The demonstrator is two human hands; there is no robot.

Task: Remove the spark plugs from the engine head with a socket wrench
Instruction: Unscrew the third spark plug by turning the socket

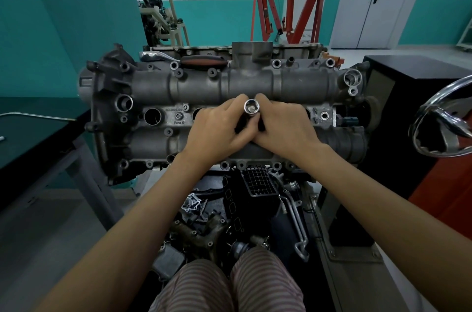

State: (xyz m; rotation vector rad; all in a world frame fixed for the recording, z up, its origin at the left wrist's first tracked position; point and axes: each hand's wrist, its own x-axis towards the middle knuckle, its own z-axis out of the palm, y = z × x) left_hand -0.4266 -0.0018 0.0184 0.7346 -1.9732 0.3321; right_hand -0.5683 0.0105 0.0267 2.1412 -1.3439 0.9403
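Both hands meet over the middle of the grey cast-aluminium engine head (255, 81). The shiny chrome deep socket (251, 107) sits between them, open end facing up at me, long axis running down toward the central row of plug wells. Left hand (219, 130) curls its fingers around the socket's lower body; right hand (283, 127) pinches it from the other side. Probably a dark extension or plug boot below, fingers hide it. Open well (152, 116) lies well left. Black-and-orange-handled ratchet wrench (194, 60) rests on the head's far edge, beyond both hands, untouched.
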